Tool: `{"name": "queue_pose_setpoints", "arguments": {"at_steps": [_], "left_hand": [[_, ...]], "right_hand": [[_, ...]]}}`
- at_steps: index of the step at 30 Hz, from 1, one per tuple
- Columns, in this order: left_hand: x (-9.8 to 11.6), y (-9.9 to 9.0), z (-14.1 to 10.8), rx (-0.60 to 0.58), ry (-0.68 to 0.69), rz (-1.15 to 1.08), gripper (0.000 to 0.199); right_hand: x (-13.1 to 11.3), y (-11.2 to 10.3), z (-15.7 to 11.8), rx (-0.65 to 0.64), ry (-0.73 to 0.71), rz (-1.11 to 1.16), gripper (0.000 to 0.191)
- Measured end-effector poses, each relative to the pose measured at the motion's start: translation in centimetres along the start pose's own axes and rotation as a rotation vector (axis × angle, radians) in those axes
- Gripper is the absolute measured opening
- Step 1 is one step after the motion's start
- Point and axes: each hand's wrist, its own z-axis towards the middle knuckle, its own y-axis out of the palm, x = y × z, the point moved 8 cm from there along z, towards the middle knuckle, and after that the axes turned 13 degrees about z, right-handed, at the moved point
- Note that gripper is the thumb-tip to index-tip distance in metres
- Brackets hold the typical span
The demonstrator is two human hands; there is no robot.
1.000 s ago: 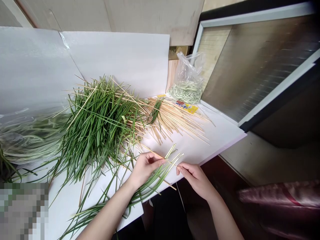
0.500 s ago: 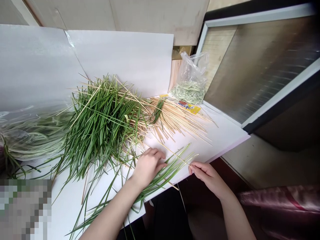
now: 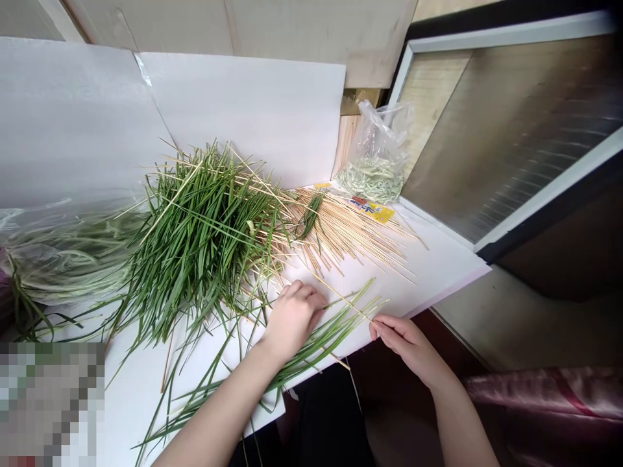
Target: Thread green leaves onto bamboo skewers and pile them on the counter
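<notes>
My right hand (image 3: 402,340) pinches the end of a thin bamboo skewer (image 3: 343,298) at the table's front edge. The skewer slants up and left over the white tabletop. My left hand (image 3: 294,318) has its fingers curled down and closed beside a loose row of green garlic chives (image 3: 335,334). A chive blade shows close to its fingertips, but what they grip is hidden. The chives lie under my left wrist and fan out toward my right hand. Behind my left hand rises a big heap of garlic chives (image 3: 195,240) with skewers lying across it.
Many loose bamboo skewers (image 3: 360,237) spread behind my hands, with a small chive bundle (image 3: 310,214) on them. A clear bag (image 3: 374,168) of pale green pieces stands at the back right. Another plastic bag (image 3: 73,259) with long greens lies left. White boards (image 3: 243,117) stand behind.
My left hand's fingers have drawn closer together and lifted slightly by the chives. My right hand keeps the skewer in nearly the same place. The view has shifted a little.
</notes>
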Motion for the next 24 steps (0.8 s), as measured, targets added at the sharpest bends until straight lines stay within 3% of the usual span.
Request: {"name": "queue_pose_setpoints", "arguments": {"at_steps": [4,12,19,24], "left_hand": [[-1.9,-0.4,-0.5,0.013,-0.124,-0.144,0.011],[-3.3,-0.8,-0.5,0.072,-0.246,-0.417,0.038],[-4.8,-0.3,-0.8,0.143,-0.444,-1.196,0.035],[-4.9,-0.7,-0.9,0.203,-0.451,-1.386,0.023]], "right_hand": [[0.0,0.0,0.0,-0.003,-0.008,-0.005,0.036],[0.2,0.0,0.0,-0.011,-0.003,0.004,0.035],[0.2,-0.1,0.1,-0.007,-0.036,0.008,0.033],[0.0,0.0,0.1,-0.017,-0.033,0.0,0.032]]}}
